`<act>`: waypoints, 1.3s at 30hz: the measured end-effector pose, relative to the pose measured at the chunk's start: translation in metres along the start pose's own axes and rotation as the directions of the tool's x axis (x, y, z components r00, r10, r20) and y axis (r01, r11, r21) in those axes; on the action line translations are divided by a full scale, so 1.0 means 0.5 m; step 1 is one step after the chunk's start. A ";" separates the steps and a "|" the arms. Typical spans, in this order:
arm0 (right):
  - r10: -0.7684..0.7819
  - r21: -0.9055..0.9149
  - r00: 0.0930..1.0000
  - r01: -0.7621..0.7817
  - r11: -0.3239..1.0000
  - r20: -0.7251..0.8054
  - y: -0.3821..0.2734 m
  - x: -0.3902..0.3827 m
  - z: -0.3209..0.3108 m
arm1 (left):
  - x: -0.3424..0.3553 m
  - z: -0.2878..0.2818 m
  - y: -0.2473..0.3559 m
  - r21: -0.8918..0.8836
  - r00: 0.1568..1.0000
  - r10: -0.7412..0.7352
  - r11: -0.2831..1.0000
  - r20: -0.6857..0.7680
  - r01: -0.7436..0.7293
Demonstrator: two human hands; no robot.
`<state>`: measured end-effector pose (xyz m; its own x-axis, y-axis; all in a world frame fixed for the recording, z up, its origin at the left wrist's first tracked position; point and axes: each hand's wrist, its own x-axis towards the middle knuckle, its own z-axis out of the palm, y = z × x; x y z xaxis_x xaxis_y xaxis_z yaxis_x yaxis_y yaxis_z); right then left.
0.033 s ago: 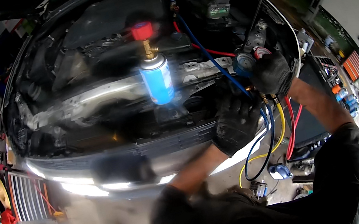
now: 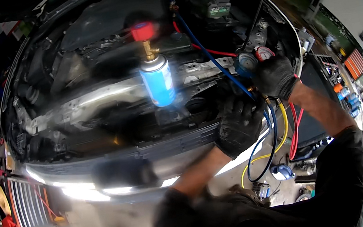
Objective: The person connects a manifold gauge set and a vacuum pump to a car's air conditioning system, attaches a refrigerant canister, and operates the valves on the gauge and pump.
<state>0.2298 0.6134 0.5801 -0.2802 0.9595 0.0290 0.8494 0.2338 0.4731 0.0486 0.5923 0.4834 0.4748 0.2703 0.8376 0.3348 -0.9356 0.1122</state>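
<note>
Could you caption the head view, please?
Black-gloved left hand and right hand near two round gauges and colourful hoses at an open engine bay.

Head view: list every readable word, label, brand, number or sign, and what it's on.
None clearly readable.
Blue can: label print too blurred.
Blue gauge: dial markings too small.
Red gauge: dial markings too small.

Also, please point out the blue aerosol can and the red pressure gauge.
Blue aerosol can [image 2: 157, 84], head view: front of its body.
Red pressure gauge [image 2: 264, 53], head view: its round dial.
</note>
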 end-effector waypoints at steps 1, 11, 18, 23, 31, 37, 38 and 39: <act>0.194 0.072 0.981 -0.193 0.979 -0.001 -0.031 0.006 -0.015 | -0.014 0.012 -0.004 -0.016 1.000 -0.013 1.000 0.018 0.013; -0.036 0.214 0.998 0.047 0.976 -0.054 0.025 -0.055 -0.059 | -0.006 0.017 -0.010 0.033 0.997 0.021 0.999 0.073 -0.024; 0.045 0.263 0.998 -0.057 0.963 0.051 0.033 -0.036 -0.087 | -0.011 0.011 -0.012 0.077 0.994 0.009 0.997 0.106 -0.017; -0.119 0.270 0.992 0.125 0.955 -0.038 0.059 -0.041 -0.045 | -0.005 0.018 -0.007 0.086 0.990 0.036 0.995 0.135 -0.048; -0.213 0.256 0.969 0.240 0.937 -0.126 0.074 -0.041 -0.063 | -0.005 0.016 -0.006 0.116 0.993 0.035 0.992 0.116 -0.049; -0.138 0.073 0.963 0.124 0.990 0.233 0.055 -0.007 -0.080 | 0.001 0.007 -0.008 0.161 0.996 0.023 0.986 0.088 -0.037; -0.161 0.114 0.974 0.145 0.983 0.158 0.059 -0.012 -0.074 | 0.003 0.009 -0.009 0.149 0.996 0.027 0.988 0.083 -0.039; -0.182 0.152 0.980 0.169 0.974 0.079 0.063 -0.016 -0.065 | 0.005 0.009 -0.008 0.138 0.996 0.029 0.990 0.079 -0.040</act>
<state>0.2443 0.6080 0.6233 -0.3939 0.9103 -0.1273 0.8481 0.4133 0.3315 0.0520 0.5977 0.4827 0.5472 0.2603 0.7955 0.4251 -0.9051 0.0037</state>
